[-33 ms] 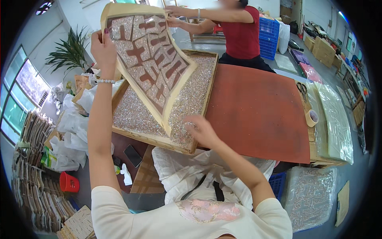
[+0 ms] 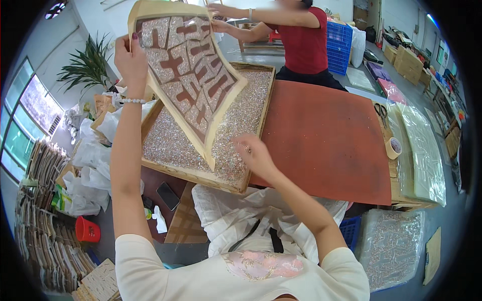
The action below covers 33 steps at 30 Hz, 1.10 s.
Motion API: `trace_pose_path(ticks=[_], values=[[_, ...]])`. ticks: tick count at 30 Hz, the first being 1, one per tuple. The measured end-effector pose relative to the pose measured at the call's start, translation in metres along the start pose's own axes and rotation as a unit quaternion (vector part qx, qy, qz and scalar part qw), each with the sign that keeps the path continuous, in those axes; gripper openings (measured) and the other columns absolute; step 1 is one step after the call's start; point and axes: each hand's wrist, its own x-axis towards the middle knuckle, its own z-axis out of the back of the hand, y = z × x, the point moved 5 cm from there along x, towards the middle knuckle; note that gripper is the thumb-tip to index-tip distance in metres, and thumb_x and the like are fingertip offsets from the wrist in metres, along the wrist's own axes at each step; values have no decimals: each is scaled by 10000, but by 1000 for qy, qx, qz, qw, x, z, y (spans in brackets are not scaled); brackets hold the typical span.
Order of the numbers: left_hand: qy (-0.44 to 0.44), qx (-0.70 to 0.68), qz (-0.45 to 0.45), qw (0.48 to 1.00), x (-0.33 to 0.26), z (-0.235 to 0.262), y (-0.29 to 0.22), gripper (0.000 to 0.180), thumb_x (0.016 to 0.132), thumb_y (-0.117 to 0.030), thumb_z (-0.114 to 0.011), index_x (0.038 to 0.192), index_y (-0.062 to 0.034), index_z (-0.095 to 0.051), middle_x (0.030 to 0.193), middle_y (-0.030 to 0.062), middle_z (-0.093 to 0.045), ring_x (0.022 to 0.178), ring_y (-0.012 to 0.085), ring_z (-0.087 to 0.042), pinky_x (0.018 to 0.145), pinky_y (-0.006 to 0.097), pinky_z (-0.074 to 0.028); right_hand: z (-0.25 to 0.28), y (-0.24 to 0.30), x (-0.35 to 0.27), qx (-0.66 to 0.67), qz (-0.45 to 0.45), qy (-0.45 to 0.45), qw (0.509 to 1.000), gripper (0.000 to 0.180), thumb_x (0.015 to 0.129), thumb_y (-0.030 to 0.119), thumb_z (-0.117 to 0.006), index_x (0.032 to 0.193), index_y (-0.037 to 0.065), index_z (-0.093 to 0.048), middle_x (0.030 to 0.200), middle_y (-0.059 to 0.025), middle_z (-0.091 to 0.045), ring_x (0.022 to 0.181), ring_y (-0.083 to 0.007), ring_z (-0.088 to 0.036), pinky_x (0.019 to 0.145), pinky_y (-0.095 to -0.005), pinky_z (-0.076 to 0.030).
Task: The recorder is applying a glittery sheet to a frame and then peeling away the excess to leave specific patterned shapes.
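Fingers of the left hand [image 2: 131, 59] pinch the upper left edge of a glittered sheet [image 2: 188, 70], holding it up, tilted, above the tray [image 2: 159, 161]. The right hand [image 2: 255, 153] hovers half open by the sheet's lower corner, over the tray's near right corner; whether it touches the sheet I cannot tell. The glitter-filled tray lies on the bench's [image 2: 326, 145] left end. Tape [image 2: 394, 147] and scissors [image 2: 381, 111] sit at its right edge. Another person [image 2: 301, 40] stands at the far edge.
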Motion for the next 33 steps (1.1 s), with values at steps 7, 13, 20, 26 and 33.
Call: trace_pose_path(ticks=[7,13,20,26,33], values=[[24,-100,-50,993,-6,-12,-87,102,892,-68,-587,958,10,-597,775,86,-621,646,141,-553,610,270,-448,-53,-19,116,110,-111,-233,960,307,907,237,-602,1128,30,-548,1107,-136,-465,966,-213,-490,866,-342,-418],[41,-76,-128,988,-4,-1,-113,114,862,-33,-581,971,-24,-610,768,86,-623,642,177,-583,606,283,-456,-60,2,139,156,-72,-177,969,432,880,284,-643,1206,30,-515,1124,-150,-453,1009,-234,-470,925,-354,-404],[49,-83,-152,984,4,6,-126,112,863,-34,-587,970,-30,-617,748,92,-630,652,210,-605,611,301,-466,-42,4,133,130,-103,-312,935,456,868,249,-653,1211,1,-485,1174,-163,-443,1090,-249,-463,960,-356,-398],[84,-89,-152,981,-5,1,-144,91,918,-93,-602,972,-20,-611,737,44,-617,632,95,-497,587,231,-419,-60,-14,119,115,-132,-222,959,426,921,304,-591,1253,70,-465,1202,-132,-508,1040,-211,-516,870,-354,-456],[76,-71,-171,980,3,5,-166,108,914,-102,-605,983,-21,-624,760,54,-636,637,110,-524,604,246,-439,-57,-11,103,113,-162,-187,962,335,955,222,-522,1239,52,-469,1168,-112,-463,1020,-188,-499,900,-315,-420]])
